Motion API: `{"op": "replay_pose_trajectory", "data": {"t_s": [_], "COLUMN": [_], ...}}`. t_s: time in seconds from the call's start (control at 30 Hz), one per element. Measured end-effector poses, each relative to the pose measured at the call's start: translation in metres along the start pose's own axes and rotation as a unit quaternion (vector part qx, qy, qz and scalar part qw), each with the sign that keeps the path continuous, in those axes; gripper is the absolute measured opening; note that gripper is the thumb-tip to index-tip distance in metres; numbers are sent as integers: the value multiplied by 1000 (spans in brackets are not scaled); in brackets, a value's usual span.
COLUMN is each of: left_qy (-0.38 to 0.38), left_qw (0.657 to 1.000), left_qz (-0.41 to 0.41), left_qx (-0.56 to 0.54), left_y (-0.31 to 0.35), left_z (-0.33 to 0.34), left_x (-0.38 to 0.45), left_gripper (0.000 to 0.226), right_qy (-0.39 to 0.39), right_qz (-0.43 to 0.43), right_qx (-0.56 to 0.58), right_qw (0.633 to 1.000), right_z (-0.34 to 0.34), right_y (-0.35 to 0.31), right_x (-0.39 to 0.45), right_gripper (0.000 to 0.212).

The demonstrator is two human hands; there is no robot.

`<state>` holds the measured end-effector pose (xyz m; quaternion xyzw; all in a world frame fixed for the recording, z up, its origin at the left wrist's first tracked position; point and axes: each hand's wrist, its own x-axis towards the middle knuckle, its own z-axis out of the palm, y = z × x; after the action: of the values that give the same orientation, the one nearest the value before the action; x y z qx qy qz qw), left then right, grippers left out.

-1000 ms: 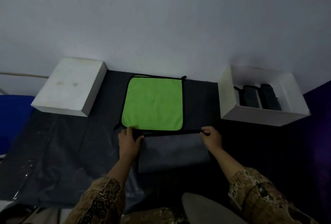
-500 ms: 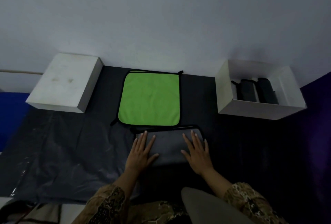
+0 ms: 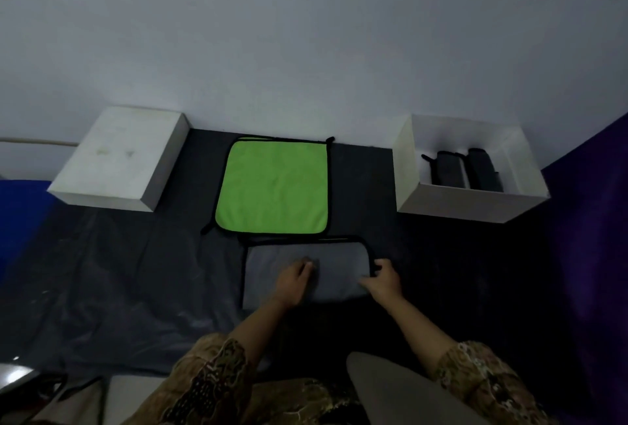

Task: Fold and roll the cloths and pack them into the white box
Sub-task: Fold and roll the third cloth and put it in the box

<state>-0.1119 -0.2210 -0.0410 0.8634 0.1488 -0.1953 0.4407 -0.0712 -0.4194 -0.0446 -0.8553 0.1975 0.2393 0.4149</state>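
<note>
A folded grey cloth (image 3: 268, 271) with black trim lies on the dark sheet just in front of me. My left hand (image 3: 295, 282) rests on its middle with the fingers curled down onto it. My right hand (image 3: 383, 282) pinches the cloth's right edge at the black trim. Beyond it a green cloth (image 3: 275, 186) with black trim lies flat against the wall. The open white box (image 3: 438, 202) at the right holds two rolled dark cloths (image 3: 465, 171) standing side by side.
A closed white box (image 3: 119, 159) sits at the left by the wall. A dark plastic sheet (image 3: 119, 282) covers the surface. A blue surface (image 3: 20, 210) lies at far left and a purple one (image 3: 591, 237) at right.
Both hands smoothed the grey cloth flat, then the left hand moved to the cloth's middle and the right hand went to its right edge and gripped it.
</note>
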Motion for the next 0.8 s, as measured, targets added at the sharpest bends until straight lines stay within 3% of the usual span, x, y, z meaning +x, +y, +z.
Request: {"op": "replay_pose_trajectory", "data": {"t_s": [0.1,0.2,0.27,0.33,0.4,0.43,0.53,0.67,0.8], "left_qy": [-52,-64,-51,-33,33,63,87,118,125], "left_qw": [979,894,858,878,929,939,943,955,972], "left_qz": [-60,-139,-153,-147,-140,-128,-101,-109,-119], "left_qx": [-186,-422,-487,-454,-341,-314,-305,-249,-157], "left_y": [24,42,47,42,23,13,-14,-44,-70], "left_z": [5,6,4,-1,-9,-13,-30,-55,-64], "left_x": [-8,-5,-3,-2,1,2,3,2,5], "left_gripper": [27,41,41,38,29,24,18,27,27], "right_qy": [-73,-175,-276,-344,-346,-327,-253,-219,-184], "right_qz": [-13,-3,20,24,16,17,30,17,-6], "right_qx": [26,104,127,125,137,150,149,47,6], "right_qw": [997,979,952,930,928,933,956,974,983], "right_z": [-9,-10,-7,-1,8,13,26,43,67], "right_y": [-12,-33,-44,-50,-52,-53,-54,-47,-49], "right_x": [-7,-18,-26,-29,-30,-31,-30,-26,-28], "right_gripper": [57,52,38,39,42,40,31,32,47]}}
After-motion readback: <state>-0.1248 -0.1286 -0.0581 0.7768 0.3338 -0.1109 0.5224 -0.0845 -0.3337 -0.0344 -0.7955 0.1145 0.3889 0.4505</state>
